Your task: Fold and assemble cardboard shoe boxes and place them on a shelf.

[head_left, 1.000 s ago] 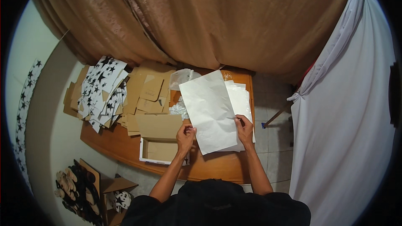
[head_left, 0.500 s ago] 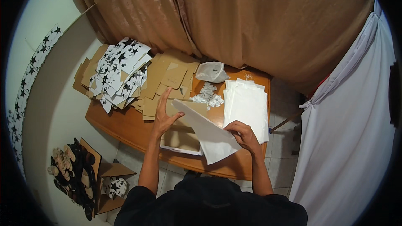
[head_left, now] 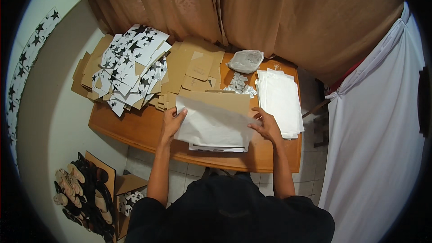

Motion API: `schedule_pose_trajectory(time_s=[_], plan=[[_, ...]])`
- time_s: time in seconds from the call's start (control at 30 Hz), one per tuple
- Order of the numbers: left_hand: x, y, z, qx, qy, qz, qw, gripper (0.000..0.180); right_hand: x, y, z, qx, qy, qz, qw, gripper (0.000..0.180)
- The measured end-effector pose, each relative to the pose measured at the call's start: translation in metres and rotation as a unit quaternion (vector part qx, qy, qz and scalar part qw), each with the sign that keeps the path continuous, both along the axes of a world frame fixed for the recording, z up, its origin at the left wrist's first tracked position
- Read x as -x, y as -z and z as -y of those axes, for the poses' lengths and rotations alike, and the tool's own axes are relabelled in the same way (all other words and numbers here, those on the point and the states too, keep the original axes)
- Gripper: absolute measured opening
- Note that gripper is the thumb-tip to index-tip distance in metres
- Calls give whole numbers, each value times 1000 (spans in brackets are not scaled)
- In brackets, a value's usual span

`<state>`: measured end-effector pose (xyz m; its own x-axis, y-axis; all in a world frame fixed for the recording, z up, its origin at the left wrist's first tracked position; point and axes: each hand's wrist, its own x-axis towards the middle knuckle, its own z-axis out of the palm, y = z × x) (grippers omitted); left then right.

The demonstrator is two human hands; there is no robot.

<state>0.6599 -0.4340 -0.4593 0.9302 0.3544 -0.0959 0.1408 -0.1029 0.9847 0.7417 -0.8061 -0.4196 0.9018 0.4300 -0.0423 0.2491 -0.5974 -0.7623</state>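
A thin white paper sheet (head_left: 211,119) stretches between my hands over an open cardboard box (head_left: 234,99). The box's brown back wall shows behind the sheet and its white front edge below it; the sheet hides the inside. My left hand (head_left: 172,122) pinches the sheet's left edge between thumb and fingers. At the right edge, my right hand (head_left: 267,126) has its thumb and fingers curled round the paper. Just right of that hand lies a stack of white paper sheets (head_left: 280,103).
Behind the box are small silvery sachets (head_left: 239,83) and a clear plastic bag (head_left: 245,61). Flat brown cardboard (head_left: 198,65) and a pile of star-printed cardboard pieces (head_left: 130,65) cover the table's left part. Shoes (head_left: 74,182) hang on a rack at lower left; brown curtains (head_left: 256,13) hang behind.
The sheet has gone from tilted upright at the box's right side to spread across the box. My left hand has closed on its left edge; it was open before.
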Motion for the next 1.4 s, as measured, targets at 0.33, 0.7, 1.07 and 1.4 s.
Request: schedule_pose_trajectory(time_s=[0.33,0.7,1.07,1.4], plan=[[15,78,-18,204,30,-83,975,17,-6,113,3,-190,169,-95,962,33],[29,115,-4,-34,10,-154,987,9,-21,141,4,-98,280,-9,955,30],[36,134,-14,-52,-54,-107,991,16,-31,144,-4,-162,269,-4,949,32],[48,112,8,-76,-94,-50,991,21,-6,131,-17,-44,199,214,955,47]])
